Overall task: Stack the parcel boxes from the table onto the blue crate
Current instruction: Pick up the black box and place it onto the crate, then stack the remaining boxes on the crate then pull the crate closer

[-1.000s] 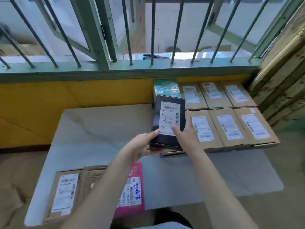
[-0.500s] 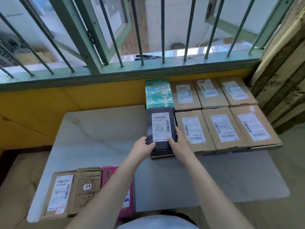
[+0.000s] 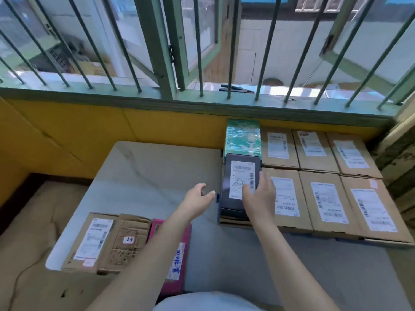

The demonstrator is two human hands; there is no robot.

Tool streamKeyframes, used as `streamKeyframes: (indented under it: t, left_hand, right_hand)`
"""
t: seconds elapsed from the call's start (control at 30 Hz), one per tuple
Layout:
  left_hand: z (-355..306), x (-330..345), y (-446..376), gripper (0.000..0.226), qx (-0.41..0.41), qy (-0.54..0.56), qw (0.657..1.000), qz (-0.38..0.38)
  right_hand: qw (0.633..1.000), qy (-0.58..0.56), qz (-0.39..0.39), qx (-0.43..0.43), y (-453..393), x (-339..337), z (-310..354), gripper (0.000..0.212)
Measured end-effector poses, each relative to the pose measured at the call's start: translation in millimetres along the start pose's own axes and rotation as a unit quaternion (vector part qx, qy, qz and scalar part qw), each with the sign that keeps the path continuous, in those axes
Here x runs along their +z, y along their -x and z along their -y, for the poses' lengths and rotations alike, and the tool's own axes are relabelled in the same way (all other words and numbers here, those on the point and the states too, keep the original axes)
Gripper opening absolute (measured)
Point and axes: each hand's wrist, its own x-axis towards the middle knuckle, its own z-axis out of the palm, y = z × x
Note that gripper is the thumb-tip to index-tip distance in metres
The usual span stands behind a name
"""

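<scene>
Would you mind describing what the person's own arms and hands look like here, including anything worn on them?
Both forearms are bare to the bottom edge of the picture: no sleeves, gloves, watch or bracelets. The left hand and right hand show no rings or markings that I can make out. Pale clothing shows at the bottom edge.

Black labelled parcel lies flat among brown boxes; three on table.

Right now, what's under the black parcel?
The black parcel lies on a brown cardboard layer showing at its near edge. A blue crate corner peeks at its left. The rest beneath is covered.
</scene>
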Motion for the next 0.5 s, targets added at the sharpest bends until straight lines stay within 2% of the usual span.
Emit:
streamKeyframes:
  t: [0.07, 0.2, 0.33, 0.5]
  left_hand:
    - [21.5, -29.4, 4.8, 0.057, -0.017, 0.012, 0.999, -0.048]
    - [86.5, -92.3, 31.0, 0.052, -0.092, 0.054, 0.984, -0.139]
    - [174.8, -142.3, 62.3, 0.045, -0.168, 0.14, 0.954, -0.207]
    - [273.1, -191.5, 81.2, 0.045, -0.258, 0.166, 0.914, -0.265]
  right_hand:
    - [0.999, 0.0, -0.014, -0.042, 3.9, 11.6, 26.5, 0.061]
    - [0.989, -0.027, 0.029, -0.145, 24.1, 60.3, 83.6, 0.06]
    - [0.968, -0.026, 0.159, -0.19, 62.2, 136.2, 128.6, 0.059]
    - [0.92, 0.044, 0.327, -0.209, 107.0, 236.3, 166.8, 0.061]
